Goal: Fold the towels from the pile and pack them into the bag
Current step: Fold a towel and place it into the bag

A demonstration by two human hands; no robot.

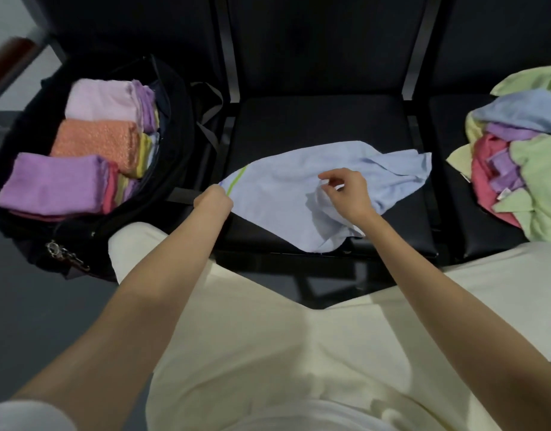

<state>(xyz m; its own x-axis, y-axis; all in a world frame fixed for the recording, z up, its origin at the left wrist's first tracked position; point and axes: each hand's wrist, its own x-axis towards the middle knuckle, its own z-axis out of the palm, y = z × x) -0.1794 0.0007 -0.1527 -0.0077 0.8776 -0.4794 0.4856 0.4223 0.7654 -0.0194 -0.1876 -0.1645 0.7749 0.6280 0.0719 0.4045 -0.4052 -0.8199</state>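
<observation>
Here's the light blue towel [314, 194], soft terry cloth, lying rumpled across the black padded seat [314, 119] in the middle of the bench, its surface creased and its outline an uneven oval. A thin green stripe runs near its left edge. The left hand [212, 199] is curled tight on that left corner, gripping the cloth right beside the stripe. The right hand [345, 189] hangs over the towel's middle, fingers loosely bent and slightly apart; thumb and forefinger sit close above a raised fold, though whether they actually pinch it I cannot tell.

Off to the left, the black fabric bag [174, 126] stands open, and inside it folded towels are packed in neat rectangular blocks: a pale pink towel [100, 99] at the back, a nubbly orange towel [97, 141] in the middle, a purple towel [53, 181] in front, with thinner yellow and pink edges tucked beside them. On the right seat sits the loose pile [523, 157], a crumpled heap of green, blue, purple and red cloth. Cream trousers [268, 337] fill the foreground.
</observation>
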